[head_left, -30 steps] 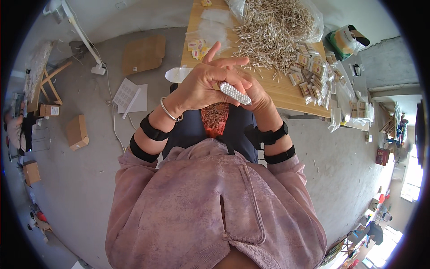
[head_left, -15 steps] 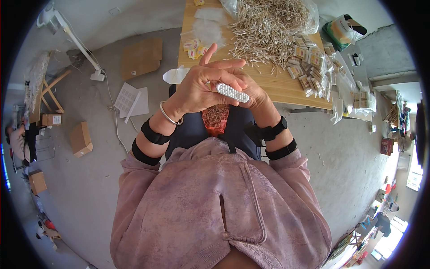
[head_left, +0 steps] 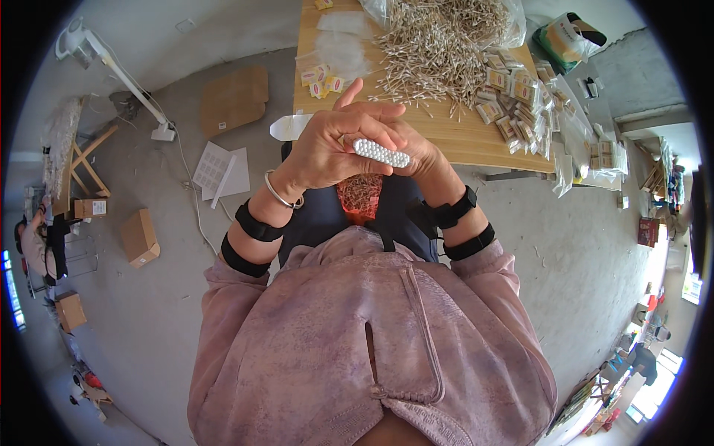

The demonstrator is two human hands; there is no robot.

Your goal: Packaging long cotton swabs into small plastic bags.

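Note:
A flat, tightly packed bundle of cotton swabs [head_left: 381, 152] is held up over my lap, its white tips facing me. My left hand [head_left: 332, 140] closes on it from the left, fingers curved over its upper side and one finger raised. From the right, my right hand [head_left: 421, 152] grips the same bundle; its fingers are partly hidden behind it and the left hand. Below, a red container [head_left: 360, 218] of loose swabs sits between my thighs. Beyond the hands, a large heap of cotton swabs [head_left: 439, 59] covers the middle of the wooden table [head_left: 446, 137].
Filled clear packets [head_left: 513, 111] crowd the table's right side. Small yellow-and-white cards [head_left: 321, 80] and clear plastic bags [head_left: 341, 52] lie at its left. Cardboard [head_left: 234, 100], a carton [head_left: 139, 238] and a white stand [head_left: 162, 132] are on the floor to the left.
The whole view has shifted slightly. Both hands keep hold of the swab bundle in nearly the same pose.

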